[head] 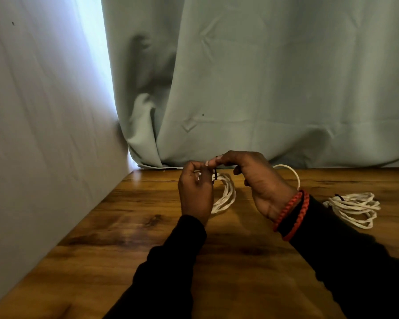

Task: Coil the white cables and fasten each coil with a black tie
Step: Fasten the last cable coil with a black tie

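A white cable coil hangs between my hands just above the wooden table. My left hand grips the coil's top, its fingers curled round the strands. My right hand pinches a black tie that wraps the coil at its top. A loose loop of white cable arcs behind my right wrist. A second white coil lies on the table at the right, with a black tie round its far end.
A pale green curtain hangs along the table's far edge. A white wall borders the table on the left. Dark sleeves cover both forearms, and red braided bands circle my right wrist.
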